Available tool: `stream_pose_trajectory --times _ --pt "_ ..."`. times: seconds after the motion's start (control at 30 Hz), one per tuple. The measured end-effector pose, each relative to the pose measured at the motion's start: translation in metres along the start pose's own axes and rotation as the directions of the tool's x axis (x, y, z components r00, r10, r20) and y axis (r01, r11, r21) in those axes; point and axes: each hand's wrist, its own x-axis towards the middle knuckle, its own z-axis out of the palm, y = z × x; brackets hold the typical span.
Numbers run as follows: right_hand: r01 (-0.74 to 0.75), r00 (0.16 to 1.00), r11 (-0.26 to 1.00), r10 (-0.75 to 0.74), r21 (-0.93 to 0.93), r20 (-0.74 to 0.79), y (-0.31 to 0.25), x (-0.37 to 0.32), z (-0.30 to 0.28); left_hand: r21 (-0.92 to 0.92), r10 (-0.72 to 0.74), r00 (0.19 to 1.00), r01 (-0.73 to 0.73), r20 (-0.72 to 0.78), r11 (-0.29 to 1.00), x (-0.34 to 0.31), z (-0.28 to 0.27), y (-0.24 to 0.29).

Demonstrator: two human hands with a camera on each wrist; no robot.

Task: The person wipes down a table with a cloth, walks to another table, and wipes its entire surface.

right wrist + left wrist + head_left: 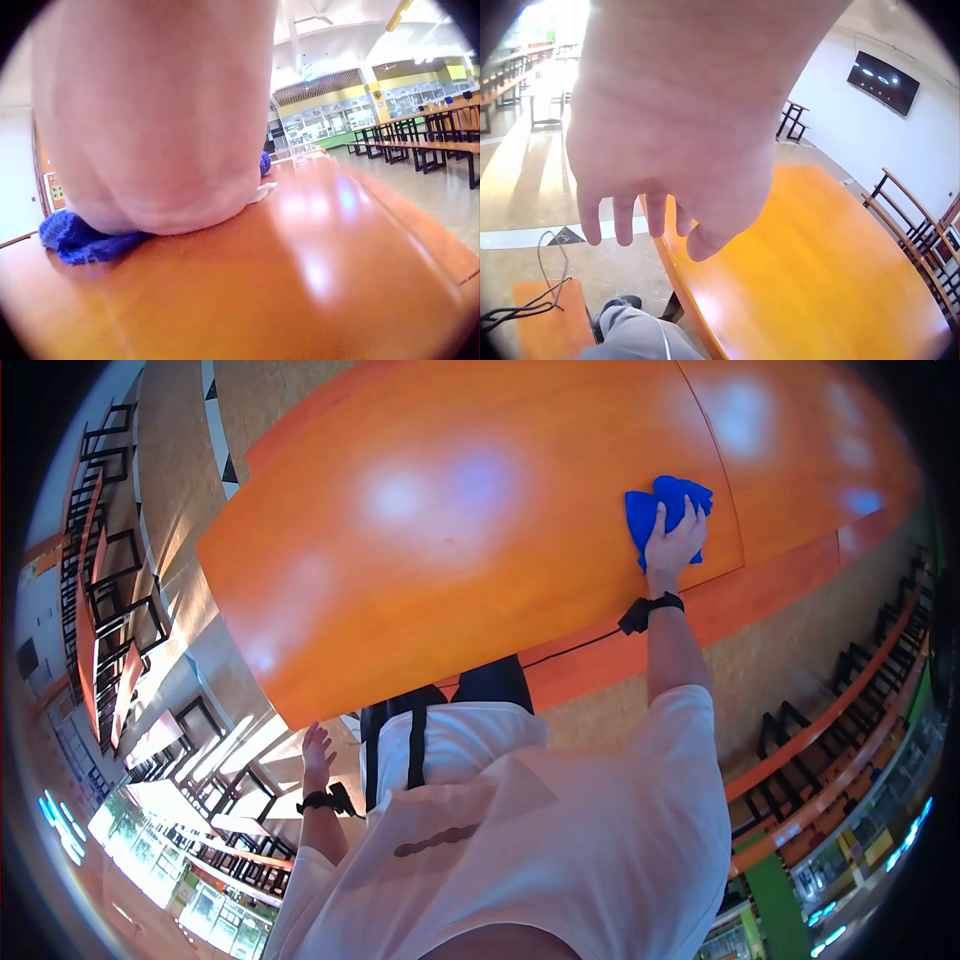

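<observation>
A bunched blue cloth [641,512] lies on the orange tabletop [400,580], close to the seam on the right in the head view. My right hand [677,545] holds it from above, thumb and fingers spread around its folds. In the right wrist view the back of this hand hides most of the blue cloth [97,244], whose edges show at both sides. My left hand [317,753] hangs beside the table's near left corner, fingers loose. The left wrist view shows this hand [671,165] with nothing in its fingers.
An orange bench [570,682] runs along the table's near side. Rows of tables and benches stand to the left and right [830,725]. A thin black cable [570,650] leads from the right wrist strap toward the body. A screen [885,82] hangs on the wall.
</observation>
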Motion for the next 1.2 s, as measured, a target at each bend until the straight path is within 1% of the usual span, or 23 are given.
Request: stream_pose_trajectory --times 0.1,0.2,0.23,0.27,0.3,0.33,0.4,0.5,0.6,0.67,0.77,0.83,0.9,0.93,0.97,1.0,1.03,1.07,1.1,1.17,1.2 --pt "-0.012 1.000 1.000 0.012 0.027 -0.016 0.000 0.000 0.001 -0.047 -0.006 0.997 0.002 -0.083 0.999 -0.004 -0.011 0.003" --pt "0.027 0.998 1.000 -0.027 -0.002 -0.061 0.002 0.004 0.000 -0.149 -0.012 0.990 -0.009 -0.141 0.989 0.002 -0.032 0.001" --pt "0.095 0.992 0.995 -0.093 0.021 -0.087 0.006 0.009 0.001 -0.252 -0.001 0.991 -0.034 -0.136 0.967 0.006 -0.042 -0.003" --pt "0.162 0.982 0.985 -0.155 0.063 -0.111 0.007 0.009 0.002 -0.225 0.054 0.986 -0.090 -0.159 0.970 0.002 -0.048 -0.004" --pt "0.112 0.992 0.991 -0.107 0.072 -0.073 0.000 0.008 -0.001 -0.231 0.088 0.980 -0.129 -0.179 0.964 0.010 -0.059 -0.011" --pt "0.066 0.997 0.995 -0.063 0.072 -0.039 -0.005 0.007 -0.003 -0.247 0.092 0.976 -0.141 -0.198 0.959 0.014 -0.066 -0.009" --pt "0.038 0.991 0.995 -0.050 -0.094 -0.124 -0.008 -0.009 0.008 -0.266 0.123 0.967 -0.182 -0.225 0.946 0.017 -0.076 0.000" --pt "0.050 0.994 0.992 -0.061 -0.115 -0.094 -0.079 -0.045 0.003 -0.305 0.205 0.955 -0.264 -0.212 0.915 0.033 -0.104 0.010" --pt "0.193 0.981 0.980 -0.192 0.039 -0.028 -0.167 -0.100 0.011 -0.287 0.258 0.953 -0.295 -0.159 0.912 0.060 -0.139 0.022" --pt "0.233 0.973 0.971 -0.232 0.048 -0.011 -0.248 -0.151 0.013 -0.297 0.290 0.951 -0.309 -0.106 0.904 0.085 -0.168 0.027" --pt "0.268 0.959 0.955 -0.277 0.124 0.060 -0.383 -0.235 0.012 -0.233 0.387 0.921 -0.386 -0.044 0.893 0.130 -0.232 0.020" --pt "0.307 0.934 0.935 -0.332 0.177 0.134 -0.469 -0.302 0.001 -0.215 0.440 0.893 -0.449 -0.094 0.867 0.147 -0.285 0.008" --pt "0.350 0.907 0.905 -0.392 0.241 0.155 -0.554 -0.361 -0.001 -0.207 0.485 0.864 -0.503 -0.137 0.839 0.154 -0.352 -0.001" --pt "0.367 0.893 0.888 -0.419 0.276 0.162 -0.589 -0.391 -0.005 -0.233 0.465 0.865 -0.500 -0.188 0.834 0.150 -0.385 -0.004" --pt "0.367 0.873 0.871 -0.444 0.325 0.202 -0.621 -0.416 -0.010 -0.260 0.445 0.862 -0.499 -0.241 0.827 0.146 -0.416 -0.007" --pt "0.366 0.846 0.844 -0.477 0.391 0.239 -0.649 -0.438 -0.016 -0.289 0.451 0.845 -0.525 -0.287 0.800 0.147 -0.448 -0.015" --pt "0.394 0.816 0.804 -0.529 0.446 0.232 -0.672 -0.459 -0.019 -0.315 0.454 0.827 -0.550 -0.331 0.773 0.148 -0.479 -0.024" --pt "0.401 0.783 0.778 -0.565 0.484 0.260 -0.689 -0.476 -0.028 -0.310 0.446 0.812 -0.564 -0.377 0.766 0.145 -0.508 -0.031" --pt "0.411 0.738 0.735 -0.615 0.540 0.276 -0.698 -0.488 -0.037 -0.303 0.439 0.794 -0.579 -0.422 0.757 0.144 -0.535 -0.035" --pt "0.414 0.637 0.641 -0.711 0.646 0.296 -0.701 -0.507 -0.059 -0.311 0.423 0.732 -0.635 -0.533 0.707 0.142 -0.591 -0.041" --pt "0.426 0.571 0.603 -0.758 0.675 0.316 -0.694 -0.512 -0.067 -0.244 0.475 0.684 -0.679 -0.554 0.693 0.136 -0.622 -0.039"
